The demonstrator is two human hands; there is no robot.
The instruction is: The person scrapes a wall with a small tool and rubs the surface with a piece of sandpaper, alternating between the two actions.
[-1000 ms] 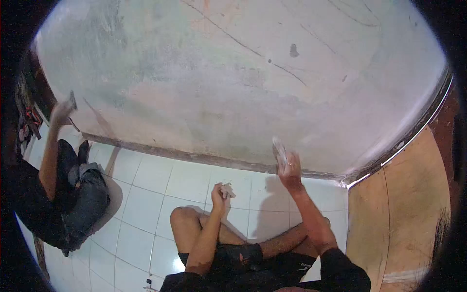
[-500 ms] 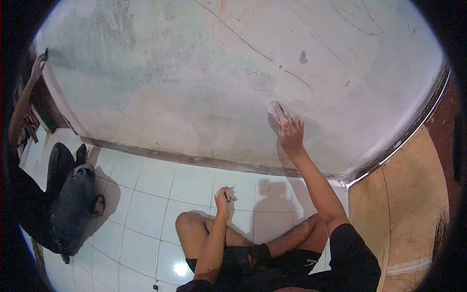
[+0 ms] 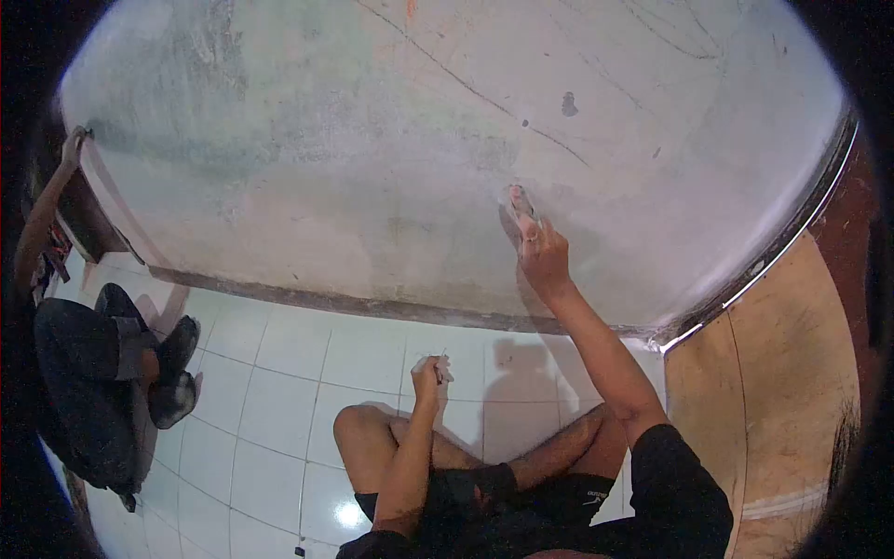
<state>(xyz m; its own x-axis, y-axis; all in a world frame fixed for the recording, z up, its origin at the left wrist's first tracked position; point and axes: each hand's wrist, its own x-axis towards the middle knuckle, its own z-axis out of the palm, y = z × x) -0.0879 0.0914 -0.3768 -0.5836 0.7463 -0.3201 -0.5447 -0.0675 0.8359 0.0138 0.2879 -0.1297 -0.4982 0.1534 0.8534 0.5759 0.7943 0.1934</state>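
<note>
My right hand (image 3: 545, 261) reaches up to the wall (image 3: 372, 205), fingers closed on a flat putty scraper (image 3: 518, 207) smeared with white. The scraper lies against the wall's surface, its handle mostly hidden by my fingers. Low over the tiled floor, in front of my crossed legs, my left hand (image 3: 426, 379) is closed around a small dark-edged thing with white putty (image 3: 443, 371) on it. Its exact kind is hard to see.
At the left, another person in dark clothes (image 3: 88, 391) crouches, a hand (image 3: 77, 140) at the wall's left edge. A brown wooden panel (image 3: 773, 373) stands at the right. White floor tiles (image 3: 270, 466) surround my legs. Scratches and a grey patch (image 3: 569, 104) mark the wall.
My right hand has shifted slightly left along the wall with the scraper. My left hand stays nearly still. The other person's hand is lower and their legs have shifted, with shoes now showing.
</note>
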